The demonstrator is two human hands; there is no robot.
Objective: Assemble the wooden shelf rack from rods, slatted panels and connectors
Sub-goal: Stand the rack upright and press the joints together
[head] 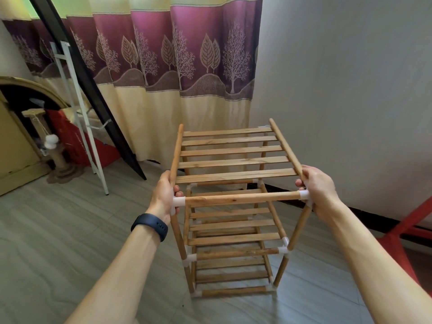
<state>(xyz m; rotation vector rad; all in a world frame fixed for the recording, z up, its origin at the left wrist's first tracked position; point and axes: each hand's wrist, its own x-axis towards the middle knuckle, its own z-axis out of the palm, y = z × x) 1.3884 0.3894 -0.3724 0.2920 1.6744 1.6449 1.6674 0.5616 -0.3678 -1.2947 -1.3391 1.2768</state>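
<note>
A wooden shelf rack [233, 230] stands upright on the grey floor, built of round rods, slatted panels and white plastic connectors. Its top slatted panel [233, 155] lies tilted, with the far end lower against the back corners. My left hand [164, 195] grips the panel's left side rod at the front left connector [178, 201]. On the other side, my right hand [321, 190] grips the right side rod by the front right connector [304, 195]. A front crossbar rod [243, 198] runs between the two connectors. Lower shelves show beneath.
A patterned curtain [177, 66] hangs behind the rack and a white wall [350, 90] is on the right. A white metal frame [77, 113] and a black board [93, 97] lean at the left, beside a cat scratching post [56, 150]. A red stool [411, 235] stands at the right edge.
</note>
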